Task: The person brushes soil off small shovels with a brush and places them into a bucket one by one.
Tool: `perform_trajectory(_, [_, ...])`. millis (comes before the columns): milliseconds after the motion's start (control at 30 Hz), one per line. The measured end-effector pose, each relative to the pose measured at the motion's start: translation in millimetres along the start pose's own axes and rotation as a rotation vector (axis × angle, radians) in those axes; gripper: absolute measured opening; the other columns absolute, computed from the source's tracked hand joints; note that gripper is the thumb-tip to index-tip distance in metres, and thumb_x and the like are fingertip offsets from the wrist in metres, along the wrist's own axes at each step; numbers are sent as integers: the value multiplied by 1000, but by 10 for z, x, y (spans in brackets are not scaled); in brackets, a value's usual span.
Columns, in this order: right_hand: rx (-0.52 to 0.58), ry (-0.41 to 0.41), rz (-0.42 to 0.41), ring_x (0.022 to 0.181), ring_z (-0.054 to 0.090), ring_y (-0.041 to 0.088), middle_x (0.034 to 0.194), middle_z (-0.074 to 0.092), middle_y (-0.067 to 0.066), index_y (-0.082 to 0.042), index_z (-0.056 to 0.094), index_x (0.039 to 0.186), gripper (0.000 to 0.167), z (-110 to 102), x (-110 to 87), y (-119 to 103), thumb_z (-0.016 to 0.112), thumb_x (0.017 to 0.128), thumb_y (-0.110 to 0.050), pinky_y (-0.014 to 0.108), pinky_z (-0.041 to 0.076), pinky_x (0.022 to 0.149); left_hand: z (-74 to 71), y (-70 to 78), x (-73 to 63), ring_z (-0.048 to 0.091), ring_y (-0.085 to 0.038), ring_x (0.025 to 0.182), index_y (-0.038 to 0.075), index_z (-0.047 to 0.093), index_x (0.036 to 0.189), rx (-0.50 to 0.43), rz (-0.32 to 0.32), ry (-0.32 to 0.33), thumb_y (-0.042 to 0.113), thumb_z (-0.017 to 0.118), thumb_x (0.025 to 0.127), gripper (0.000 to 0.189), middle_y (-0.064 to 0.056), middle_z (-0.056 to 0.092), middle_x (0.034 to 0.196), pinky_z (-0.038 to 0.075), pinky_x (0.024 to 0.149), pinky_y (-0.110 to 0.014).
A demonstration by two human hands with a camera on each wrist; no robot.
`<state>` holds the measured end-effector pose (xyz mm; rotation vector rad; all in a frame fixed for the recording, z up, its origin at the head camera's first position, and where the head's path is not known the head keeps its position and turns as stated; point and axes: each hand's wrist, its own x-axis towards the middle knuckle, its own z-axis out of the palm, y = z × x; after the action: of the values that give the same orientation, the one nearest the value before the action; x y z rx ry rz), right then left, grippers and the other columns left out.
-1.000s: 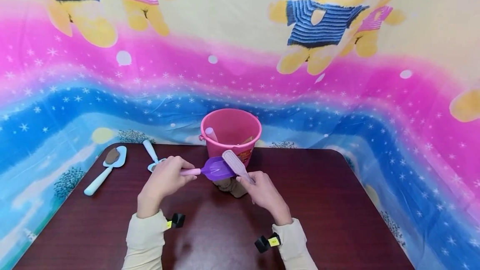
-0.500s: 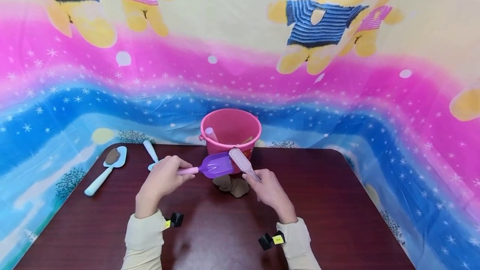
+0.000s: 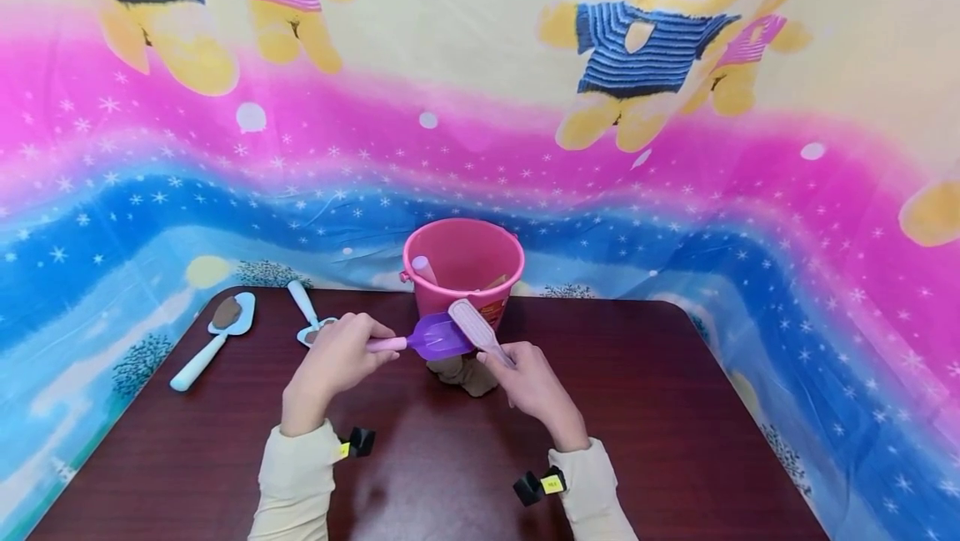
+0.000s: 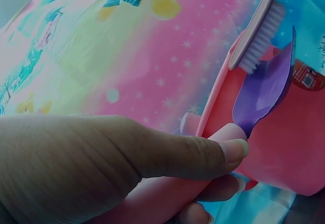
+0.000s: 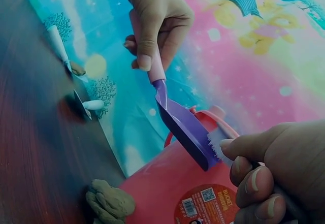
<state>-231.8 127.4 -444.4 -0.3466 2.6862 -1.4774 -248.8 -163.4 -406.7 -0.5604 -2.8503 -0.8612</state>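
Note:
My left hand point(image 3: 341, 362) grips the pink handle of a toy shovel point(image 3: 438, 337) with a purple blade, held level in front of a pink bucket point(image 3: 427, 301). In my right hand point(image 3: 534, 383) is a pale pink brush point(image 3: 474, 323), tilted, its white bristles point(image 4: 261, 38) facing the blade. The right wrist view has the bristles touching the inside of the blade near its tip. Below the shovel, a brown clay-like lump point(image 5: 109, 201) lies on the table against the bucket's foot. Inside the bucket stands a light pink handle point(image 3: 423, 268); its lower end is hidden.
Two light blue hand tools lie at the left of the dark wooden table point(image 3: 435, 474): a shovel point(image 3: 217, 341) bearing a brown lump, and a smaller tool point(image 3: 303, 303) partly behind my left hand. A printed cloth point(image 3: 480, 166) rises behind the table.
The brush moves right, off the blade's tip, then back left over it. The shovel shifts slightly left and returns. Both hands keep their hold.

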Motion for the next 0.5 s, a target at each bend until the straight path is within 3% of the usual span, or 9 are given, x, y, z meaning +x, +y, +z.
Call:
perform_trajectory(267, [5,-53,-15,40,46,13,55,49,0,-1,67,96,41,64,-12,-26,64,100,-42,26,36,39,41,46,14,62,-7,64,11,82,102,-8,6,-6,24,85,83,23,3,75,80,53,66,-30])
perform_trajectory(500, [14,-85,-42,41,46,12,59,49,-1,-14,68,97,27,144,-27,-76,65,99,-41,23,38,39,71,72,24,65,-8,67,10,82,102,-4,24,5,25,85,83,24,2,76,83,55,67,-31])
